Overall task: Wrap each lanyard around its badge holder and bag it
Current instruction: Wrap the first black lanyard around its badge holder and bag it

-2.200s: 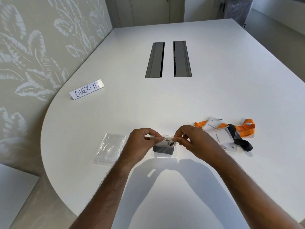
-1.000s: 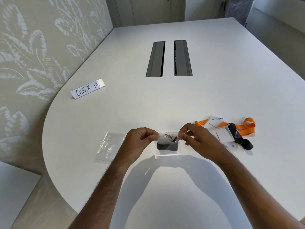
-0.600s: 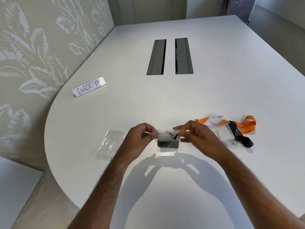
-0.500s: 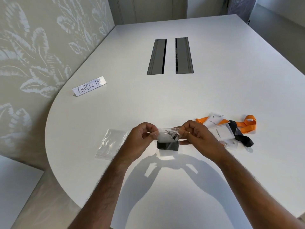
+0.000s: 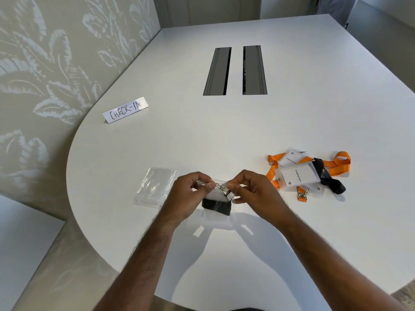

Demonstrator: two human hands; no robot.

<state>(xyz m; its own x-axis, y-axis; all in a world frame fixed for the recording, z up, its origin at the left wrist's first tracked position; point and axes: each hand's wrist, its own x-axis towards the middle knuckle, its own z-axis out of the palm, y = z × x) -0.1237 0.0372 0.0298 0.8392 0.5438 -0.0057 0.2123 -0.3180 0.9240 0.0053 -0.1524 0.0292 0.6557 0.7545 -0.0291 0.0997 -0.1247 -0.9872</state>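
Both hands pinching top edge of clear bag [image 5: 219, 199] with wrapped badge inside.

Left hand [image 5: 187, 196] and right hand [image 5: 253, 190] curled, thumb and forefinger of each clamped on bag's upper strip, tips nearly meeting at middle. Inside bag: badge holder [image 5: 215, 195] bound with black lanyard [image 5: 217, 206], metal clip [image 5: 225, 192] showing near top. Bag held upright just above or on table [image 5: 247, 122], contact unclear. Left of bag, near: stack of spare bags [image 5: 156, 186] lying flat. Right of bag, apart: loose pile with two badge holders [image 5: 299, 175], orange lanyard [image 5: 339, 163] and a second black lanyard [image 5: 330, 181] tangled across them. Far left of bag, toward wall: folded CHECK-IN sign [image 5: 125, 110]. Beyond bag, mid-table: two dark cable slots [image 5: 235, 70].
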